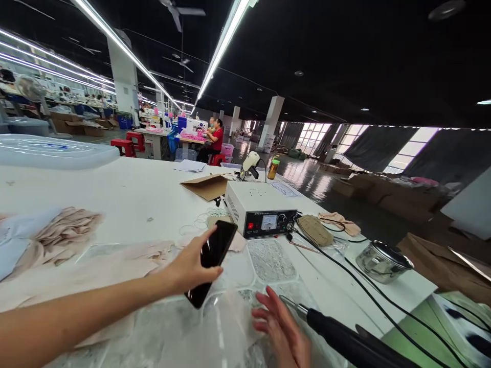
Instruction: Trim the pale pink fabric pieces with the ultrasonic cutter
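My left hand [192, 266] reaches in over the table with its fingers around a black smartphone [218, 245], held tilted with its dark screen facing up. At the lower middle, my right hand [282, 327] has its fingers apart and slightly curled, with nothing in them. Just to its right is a black-handled tool [341, 332] with a thin metal tip pointing left. Below the hands, clear plastic sheeting [238, 322] lies over a grey marbled surface [270, 260]. Pale beige fabric pieces [115, 271] are spread beside my left forearm.
A white control box [264, 207] with a dial stands ahead, its black cables running right. Nearby are a brown cloth [315, 230], a metal pot [384, 261], a cardboard piece [207, 186] and a bottle [273, 168]. A plastic lid [53, 152] lies far left. A person [215, 140] sits beyond.
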